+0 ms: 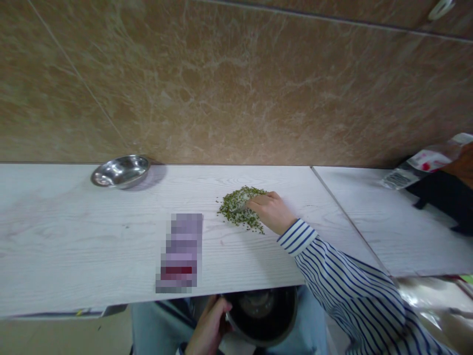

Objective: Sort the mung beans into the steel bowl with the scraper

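Note:
A loose pile of green beans mixed with white grains [236, 202] lies on the pale wooden table. My right hand [271, 209] reaches into its right side, fingers closed around what looks like a small metal spoon [239, 209], its tip among the grains. Below the table's front edge, over my lap, is a round pot [260, 315] with a dark inside and some pale specks at the bottom. My left hand [214, 318] grips the pot's left rim, thumb on top.
A shiny steel bowl [121, 172] stands at the back left against the marbled wall. Left of the pile lies a blurred-out purple flat object [181, 251]. At the right, a dark item [443, 197] and a clear plastic package [424, 162] lie beyond the table seam [347, 217].

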### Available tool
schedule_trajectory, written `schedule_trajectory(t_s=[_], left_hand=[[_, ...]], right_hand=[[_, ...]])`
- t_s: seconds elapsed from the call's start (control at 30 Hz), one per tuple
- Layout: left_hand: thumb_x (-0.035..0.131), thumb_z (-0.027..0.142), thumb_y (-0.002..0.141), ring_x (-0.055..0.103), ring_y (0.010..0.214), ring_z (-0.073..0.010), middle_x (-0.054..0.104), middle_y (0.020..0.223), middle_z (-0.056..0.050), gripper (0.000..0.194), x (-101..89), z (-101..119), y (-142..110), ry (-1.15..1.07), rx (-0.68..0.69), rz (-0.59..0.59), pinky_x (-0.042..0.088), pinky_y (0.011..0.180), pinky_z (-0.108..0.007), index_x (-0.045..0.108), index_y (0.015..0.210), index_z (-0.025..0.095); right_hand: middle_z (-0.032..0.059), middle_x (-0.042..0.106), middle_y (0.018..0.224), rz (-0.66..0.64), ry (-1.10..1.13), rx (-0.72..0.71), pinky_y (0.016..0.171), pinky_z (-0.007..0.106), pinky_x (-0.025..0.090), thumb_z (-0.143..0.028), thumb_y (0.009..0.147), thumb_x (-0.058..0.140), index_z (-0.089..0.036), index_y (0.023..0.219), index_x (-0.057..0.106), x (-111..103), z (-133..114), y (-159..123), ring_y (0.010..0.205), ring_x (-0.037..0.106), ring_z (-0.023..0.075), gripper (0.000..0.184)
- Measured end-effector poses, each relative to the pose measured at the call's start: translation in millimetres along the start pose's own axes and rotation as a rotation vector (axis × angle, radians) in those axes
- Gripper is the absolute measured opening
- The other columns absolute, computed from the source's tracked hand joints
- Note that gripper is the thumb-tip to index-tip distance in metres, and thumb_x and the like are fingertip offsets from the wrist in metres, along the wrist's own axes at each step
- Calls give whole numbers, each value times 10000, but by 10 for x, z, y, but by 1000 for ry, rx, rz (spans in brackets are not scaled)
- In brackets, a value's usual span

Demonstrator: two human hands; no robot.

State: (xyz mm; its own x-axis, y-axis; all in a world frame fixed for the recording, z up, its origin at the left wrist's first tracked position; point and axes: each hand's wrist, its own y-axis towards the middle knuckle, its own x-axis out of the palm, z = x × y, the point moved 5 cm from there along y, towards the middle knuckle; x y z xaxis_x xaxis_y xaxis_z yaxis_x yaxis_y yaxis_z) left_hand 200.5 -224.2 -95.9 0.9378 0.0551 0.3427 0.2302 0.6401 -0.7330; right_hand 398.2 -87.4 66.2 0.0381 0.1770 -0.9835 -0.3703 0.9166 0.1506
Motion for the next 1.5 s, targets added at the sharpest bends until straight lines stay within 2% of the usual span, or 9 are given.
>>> schedule_trajectory(t_s=[0.17, 0.37, 0.5, 0.63, 0.8, 1.0, 1.2, 1.33, 1.5], left_hand=[[578, 217, 570, 536, 636, -153, 655, 789, -5, 300, 36, -2, -20, -38, -9, -12, 340, 492, -256, 598, 870, 213], [555, 211, 572, 525, 623, -151, 653, 794, -11, 294, 26, 18, -23, -14, -8, -3, 331, 482, -258, 602, 862, 202], [552, 202, 569, 533, 660, -163, 649, 795, -7, 313, 17, 52, -53, -38, -25, 3, 355, 513, -266, 600, 878, 205], [557, 191, 588, 529, 669, -161, 629, 745, 5, 232, 27, 94, -87, -5, -9, 7, 380, 575, -278, 596, 816, 206], [537, 197, 598, 524, 648, -159, 617, 729, 4, 184, 65, 85, -103, 4, -10, -2, 369, 558, -278, 567, 779, 209], [530, 179, 622, 516, 656, -153, 626, 747, 10, 252, 125, 103, -158, 7, -7, -59, 355, 539, -269, 568, 869, 212], [550, 181, 602, 524, 660, -153, 630, 740, 12, 258, 120, 108, -168, 25, -9, -39, 375, 557, -270, 586, 855, 208], [546, 186, 601, 526, 652, -150, 647, 783, 5, 327, 116, 66, -143, 31, -15, -48, 363, 530, -262, 580, 925, 217], [546, 181, 586, 543, 657, -152, 661, 819, -1, 407, 112, 79, -171, 18, -14, -16, 379, 537, -266, 574, 991, 217]], right_hand=[[39, 661, 954, 2, -2, 17, 809, 299, 256, -112, 881, 419, -215, 1000, 575, -38, 70, -97, 917, 557, 147, 222], [44, 669, 937, -13, -33, 134, 758, 299, 271, -116, 868, 429, -209, 1071, 548, -39, 193, 134, 859, 575, 157, 254], [36, 672, 911, -51, -34, 112, 743, 295, 270, -111, 863, 432, -206, 1001, 563, 10, 162, 191, 865, 576, 156, 212], [37, 667, 948, -60, -37, 90, 765, 299, 269, -125, 873, 436, -209, 1009, 566, -10, 148, 50, 902, 568, 156, 206], [42, 658, 997, 12, -37, 76, 781, 304, 267, -114, 887, 412, -211, 1061, 553, -117, 89, -133, 934, 557, 160, 244], [59, 666, 957, -22, -63, 25, 792, 309, 269, -126, 905, 384, -196, 1020, 577, -73, -57, -246, 921, 558, 160, 235], [62, 660, 1002, 34, -48, 56, 810, 310, 265, -115, 905, 378, -208, 1052, 571, -124, -50, -396, 953, 548, 156, 259], [56, 663, 1006, 33, -39, 27, 801, 314, 273, -138, 910, 388, -208, 1024, 580, -78, -101, -468, 942, 555, 159, 234], [45, 674, 972, 40, -8, 121, 811, 293, 282, -132, 901, 394, -221, 1055, 583, -97, 40, -538, 899, 577, 142, 260]])
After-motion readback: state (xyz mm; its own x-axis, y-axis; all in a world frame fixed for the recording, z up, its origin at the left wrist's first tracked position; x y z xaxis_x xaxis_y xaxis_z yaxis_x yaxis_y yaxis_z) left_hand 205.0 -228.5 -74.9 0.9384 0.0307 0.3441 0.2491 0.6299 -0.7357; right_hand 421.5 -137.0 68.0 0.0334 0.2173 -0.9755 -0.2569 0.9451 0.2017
